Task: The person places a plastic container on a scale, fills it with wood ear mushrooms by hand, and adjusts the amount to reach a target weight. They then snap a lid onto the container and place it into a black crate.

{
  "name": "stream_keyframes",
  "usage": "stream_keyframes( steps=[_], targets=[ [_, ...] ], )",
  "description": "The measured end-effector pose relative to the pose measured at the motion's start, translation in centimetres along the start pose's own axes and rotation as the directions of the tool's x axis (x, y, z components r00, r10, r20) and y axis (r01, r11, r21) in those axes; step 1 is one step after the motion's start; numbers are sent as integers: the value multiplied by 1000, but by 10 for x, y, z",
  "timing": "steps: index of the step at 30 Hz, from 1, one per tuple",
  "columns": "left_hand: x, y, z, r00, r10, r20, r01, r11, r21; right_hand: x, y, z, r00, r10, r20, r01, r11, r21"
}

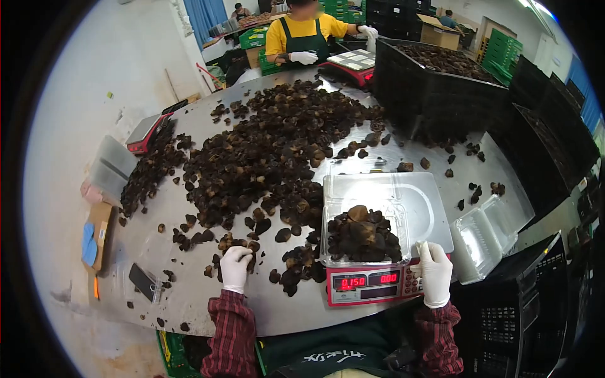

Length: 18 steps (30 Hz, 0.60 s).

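My left hand (234, 269), in a white glove, has its fingers curled down onto dark brown mushroom-like pieces (232, 242) at the near edge of the large pile (265, 148). My right hand (433, 276), also gloved, is closed in a pinch beside the keypad of the red scale (365, 296); what its fingertips hold, if anything, is too small to make out. On the scale's plate lies a clear plastic box (328, 252) with a mound of the pieces (362, 236). The left display reads 0.150, the other 0.00.
An open clear box (479, 246) lies right of the scale. A big black crate (435, 101) of pieces stands at the far right. Across the metal table (189, 290), a person (309, 38) works by another red scale (353, 63). A phone-like dark slab (144, 281) lies left.
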State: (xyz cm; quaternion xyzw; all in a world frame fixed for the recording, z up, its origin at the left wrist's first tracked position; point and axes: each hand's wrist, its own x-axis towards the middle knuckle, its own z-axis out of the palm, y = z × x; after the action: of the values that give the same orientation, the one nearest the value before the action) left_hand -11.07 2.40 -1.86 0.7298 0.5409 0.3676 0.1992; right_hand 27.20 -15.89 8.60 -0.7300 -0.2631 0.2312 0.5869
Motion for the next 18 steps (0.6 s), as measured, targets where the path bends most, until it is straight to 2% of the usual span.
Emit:
stream_keyframes(
  steps=[2,3,4,5,6,8,9,10,11,12,13,14,16,18],
  targets=[
    [13,11,9,987,-147,68,159,953,-256,-1,-1,-4,1000,-17,-5,17,999,-30],
    [19,49,6,993,-103,51,113,952,-283,-3,0,-6,1000,-31,1,31,998,-61],
    [26,73,10,998,-30,59,50,920,-388,-4,0,-8,1000,-24,-5,24,998,-66],
    [32,110,10,994,105,19,-87,897,-434,-4,1,-9,999,-47,-8,46,996,-71],
    [35,151,9,987,163,2,-144,878,-456,-4,1,-9,997,-72,-9,71,994,-77],
    [39,211,14,927,373,-45,-359,843,-400,-6,-4,-9,999,-48,-12,47,995,-85],
    [40,233,21,874,485,-34,-470,826,-310,-6,-5,-9,999,-45,-13,44,996,-74],
    [43,249,31,762,647,-31,-632,733,-254,-6,-6,-8,999,-43,-13,42,997,-62],
    [46,265,42,673,739,-5,-705,640,-305,-6,-6,-9,999,-41,5,42,997,-59],
    [48,275,55,595,801,62,-771,591,-238,-6,-6,-9,999,-48,6,48,997,-57],
    [47,272,79,572,809,139,-789,588,-176,-6,-7,-9,999,-38,21,39,998,-52],
    [45,267,98,563,771,298,-782,613,-109,-6,-7,-9,999,-29,38,31,998,-47],
    [42,262,112,513,762,394,-812,580,-64,-6,-10,-9,999,11,49,-8,998,-56],
    [41,275,95,547,737,397,-779,622,-81,-6,-10,-11,998,10,58,-3,994,-114]
  ],
)
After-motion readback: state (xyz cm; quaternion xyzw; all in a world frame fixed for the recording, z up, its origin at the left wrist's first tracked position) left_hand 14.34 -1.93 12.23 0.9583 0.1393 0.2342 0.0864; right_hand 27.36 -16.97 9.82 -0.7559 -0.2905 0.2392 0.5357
